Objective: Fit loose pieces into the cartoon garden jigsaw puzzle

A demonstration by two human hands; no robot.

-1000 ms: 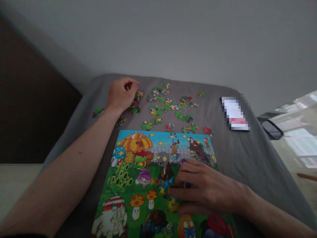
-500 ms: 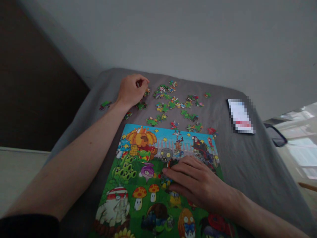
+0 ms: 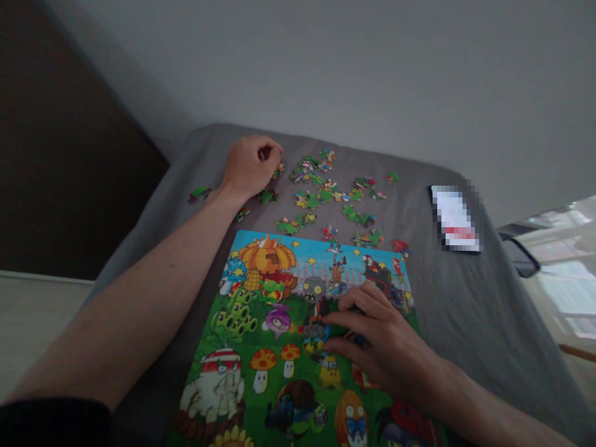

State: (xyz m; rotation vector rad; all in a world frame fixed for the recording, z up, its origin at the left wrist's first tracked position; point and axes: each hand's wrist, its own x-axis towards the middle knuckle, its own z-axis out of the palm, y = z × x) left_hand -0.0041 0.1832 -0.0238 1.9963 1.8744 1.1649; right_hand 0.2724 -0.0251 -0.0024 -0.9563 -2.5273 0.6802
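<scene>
A colourful cartoon jigsaw puzzle board (image 3: 261,347) lies on a grey cloth-covered surface in front of me. My right hand (image 3: 379,338) rests on the puzzle's middle right, fingers curled and pinching down on a dark piece (image 3: 347,323) beside the grey zombie figure. My left hand (image 3: 249,164) reaches to the far left of the surface, fingers curled in a loose fist at the edge of the loose puzzle pieces (image 3: 326,195); what it holds is hidden.
Several loose pieces are scattered beyond the puzzle's top edge. A phone (image 3: 454,218) lies at the far right, dark glasses (image 3: 524,261) by the right edge. A single green piece (image 3: 199,194) sits near the left edge. A grey wall rises behind.
My right hand's fingers went from lying flat on the puzzle to curling and pinching at a piece near the zombie. The left hand stayed fisted at the loose pieces. The view shifted slightly.
</scene>
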